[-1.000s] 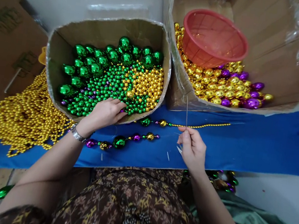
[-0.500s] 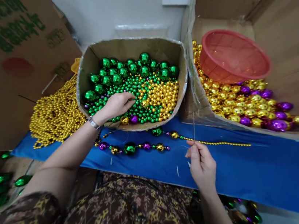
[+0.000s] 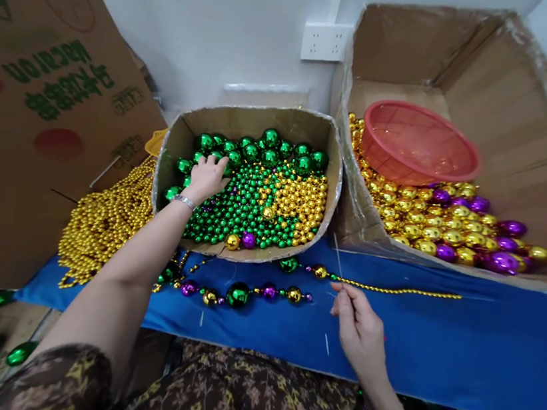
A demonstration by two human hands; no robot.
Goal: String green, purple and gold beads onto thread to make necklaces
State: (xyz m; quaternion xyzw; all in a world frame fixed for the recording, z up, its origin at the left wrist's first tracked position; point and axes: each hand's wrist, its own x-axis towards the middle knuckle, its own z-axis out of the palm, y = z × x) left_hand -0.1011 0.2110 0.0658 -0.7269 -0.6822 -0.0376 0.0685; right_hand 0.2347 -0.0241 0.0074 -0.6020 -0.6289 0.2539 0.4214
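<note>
Nearest you, your blue-cloth-covered worktop [image 3: 457, 343] carries a thin white sliver [image 3: 326, 344] just on your side of your right hand [image 3: 342, 293]. That hand's thumb and fingertips are pressed together, pinching a thin needle [image 3: 337, 252] that stands up from them, tilted a little; its fine detail is blurred.

Just beyond: a strand of mixed green, purple and gold balls [image 3: 237, 295], lying along the cloth. Behind it, a second strand, mostly tiny gold beads [image 3: 393, 290], runs past your right fingertips.

Next, the low carton [image 3: 252, 117]. One loose gold ball [image 3: 232, 242] and one purple ball [image 3: 249, 239] lie side by side inside its near wall. Change here: your left hand [image 3: 212, 180] has shifted from the small green beads [image 3: 249, 196] to the large green balls [image 3: 269, 157] at the back left. Reads as a switch to the big size. Left fingers spread over the balls; can't tell whether any is gripped.

Farther right: bigger carton [image 3: 512, 115], red plastic basket [image 3: 416, 173] resting on gold and purple balls.
</note>
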